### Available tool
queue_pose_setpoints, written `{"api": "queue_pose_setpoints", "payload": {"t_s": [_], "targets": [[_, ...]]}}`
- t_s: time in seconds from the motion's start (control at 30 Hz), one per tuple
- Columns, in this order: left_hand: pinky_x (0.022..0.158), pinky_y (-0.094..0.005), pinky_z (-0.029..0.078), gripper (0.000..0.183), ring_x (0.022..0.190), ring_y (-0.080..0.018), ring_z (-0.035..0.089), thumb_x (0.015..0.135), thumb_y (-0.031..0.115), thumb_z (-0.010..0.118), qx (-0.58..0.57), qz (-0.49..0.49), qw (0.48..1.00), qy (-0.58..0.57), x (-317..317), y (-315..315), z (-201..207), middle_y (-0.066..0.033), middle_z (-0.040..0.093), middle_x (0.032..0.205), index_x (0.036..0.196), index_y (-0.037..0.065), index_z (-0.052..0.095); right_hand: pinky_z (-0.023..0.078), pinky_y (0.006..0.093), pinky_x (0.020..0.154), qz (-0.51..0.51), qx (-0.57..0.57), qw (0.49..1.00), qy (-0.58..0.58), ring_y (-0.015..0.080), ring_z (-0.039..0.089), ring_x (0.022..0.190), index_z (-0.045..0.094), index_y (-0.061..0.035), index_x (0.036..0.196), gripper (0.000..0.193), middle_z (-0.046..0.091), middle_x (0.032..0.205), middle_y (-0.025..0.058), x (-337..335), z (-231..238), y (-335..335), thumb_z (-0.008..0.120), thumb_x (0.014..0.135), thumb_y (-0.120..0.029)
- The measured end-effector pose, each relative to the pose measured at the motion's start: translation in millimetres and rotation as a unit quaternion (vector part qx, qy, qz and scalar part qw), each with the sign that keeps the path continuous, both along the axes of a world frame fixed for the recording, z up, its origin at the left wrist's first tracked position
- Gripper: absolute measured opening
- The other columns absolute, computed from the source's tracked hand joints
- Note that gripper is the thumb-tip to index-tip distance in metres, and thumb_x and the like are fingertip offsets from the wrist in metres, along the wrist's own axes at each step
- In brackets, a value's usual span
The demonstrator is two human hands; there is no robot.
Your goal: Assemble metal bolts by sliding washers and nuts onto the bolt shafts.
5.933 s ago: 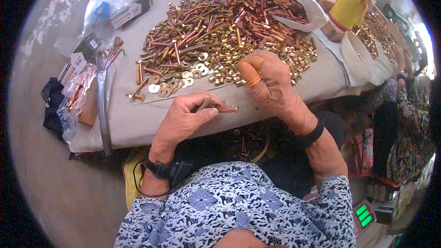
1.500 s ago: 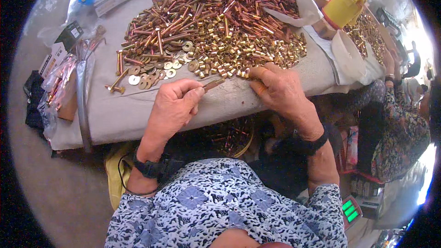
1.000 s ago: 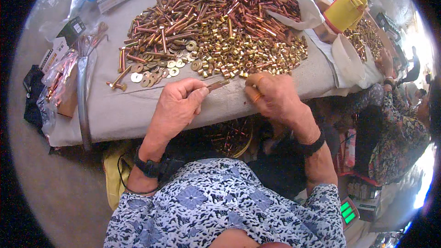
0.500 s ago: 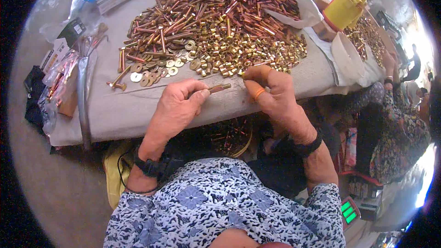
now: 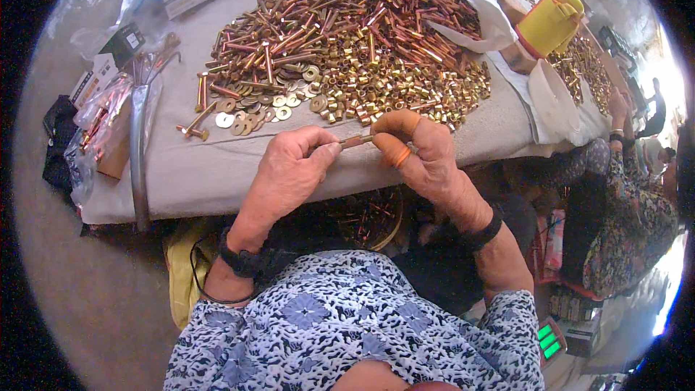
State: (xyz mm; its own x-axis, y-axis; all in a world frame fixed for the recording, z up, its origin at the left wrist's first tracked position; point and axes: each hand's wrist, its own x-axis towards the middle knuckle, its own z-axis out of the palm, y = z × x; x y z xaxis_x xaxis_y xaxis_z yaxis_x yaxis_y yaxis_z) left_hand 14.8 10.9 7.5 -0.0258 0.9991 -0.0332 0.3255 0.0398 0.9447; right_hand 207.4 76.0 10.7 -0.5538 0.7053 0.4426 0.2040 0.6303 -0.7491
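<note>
The left hand (image 5: 293, 165) is grasping a slim metal piece (image 5: 354, 142) between thumb and index finger, while the orange-covered fingertips (image 5: 392, 149) of the right hand (image 5: 427, 152) are bracketing its right tip; whether they are gripping it, or a small part hidden there, I cannot tell. Working well here is probably depending on the left pinch staying firm, the right fingertips lining up squarely with the piece's axis, and any push or twist being light, so that nothing is tilting or slipping. The piece is lying nearly level above the near edge of the cloth-covered table (image 5: 217, 188), nearer than the heap of brassy sleeves (image 5: 405, 87) and to the right of the flat washers (image 5: 282, 112). It is looking straight and narrow, showing a brownish middle; its left end is disappearing inside the left hand.
</note>
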Motion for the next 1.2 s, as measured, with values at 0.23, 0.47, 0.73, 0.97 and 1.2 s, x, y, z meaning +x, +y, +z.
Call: {"api": "queue_pose_setpoints", "payload": {"t_s": [0.23,0.47,0.73,0.97,1.2], "targets": [[0.047,-0.0223,0.036,0.019,0.054,-0.0052,0.046,0.084,0.018,0.056,0.012,0.005,0.999,0.048,0,2,-2,0.0014,0.052,0.062,0.089,0.000,0.061,0.048,0.0313,0.058,-0.024,-0.014,0.999,-0.021,0.0229,0.061,0.064,0.059,-0.0032,0.089,0.012,0.062,0.075,0.0116,-2,1,-1,0.062,0.080,-0.010],[0.053,-0.0275,0.041,0.019,0.056,-0.0097,0.050,0.083,0.018,0.056,0.031,0.021,0.997,0.062,1,4,-7,-0.0057,0.053,0.059,0.086,-0.001,0.061,0.048,0.0314,0.060,-0.004,-0.008,1.000,0.005,0.0235,0.061,0.069,0.059,-0.0028,0.090,0.012,0.062,0.080,0.0129,-2,-2,-1,0.061,0.078,-0.005],[0.050,-0.0243,0.040,0.018,0.053,-0.0062,0.048,0.084,0.017,0.057,-0.026,-0.003,1.000,0.016,1,3,5,-0.0006,0.053,0.059,0.085,0.000,0.061,0.048,0.0335,0.060,-0.005,-0.018,1.000,0.003,0.0246,0.061,0.066,0.060,-0.0024,0.088,0.011,0.062,0.075,0.0122,-1,-1,-1,0.062,0.079,-0.009],[0.056,-0.0297,0.043,0.017,0.058,-0.0125,0.052,0.081,0.015,0.057,0.072,-0.016,0.994,0.075,-1,4,-8,-0.0083,0.056,0.061,0.084,-0.001,0.061,0.046,0.0356,0.052,-0.034,0.064,0.993,-0.090,0.0285,0.059,0.060,0.063,-0.0034,0.082,0.016,0.059,0.068,0.0163,0,0,-1,0.064,0.080,-0.019],[0.051,-0.0256,0.039,0.017,0.055,-0.0071,0.047,0.083,0.015,0.056,-0.003,0.017,1.000,0.016,4,3,0,-0.0018,0.053,0.059,0.084,-0.001,0.061,0.046,0.0349,0.053,-0.039,0.005,0.999,0.035,0.0257,0.058,0.059,0.062,-0.0018,0.079,0.014,0.059,0.068,0.0120,-5,-2,-4,0.063,0.081,-0.016]]}}
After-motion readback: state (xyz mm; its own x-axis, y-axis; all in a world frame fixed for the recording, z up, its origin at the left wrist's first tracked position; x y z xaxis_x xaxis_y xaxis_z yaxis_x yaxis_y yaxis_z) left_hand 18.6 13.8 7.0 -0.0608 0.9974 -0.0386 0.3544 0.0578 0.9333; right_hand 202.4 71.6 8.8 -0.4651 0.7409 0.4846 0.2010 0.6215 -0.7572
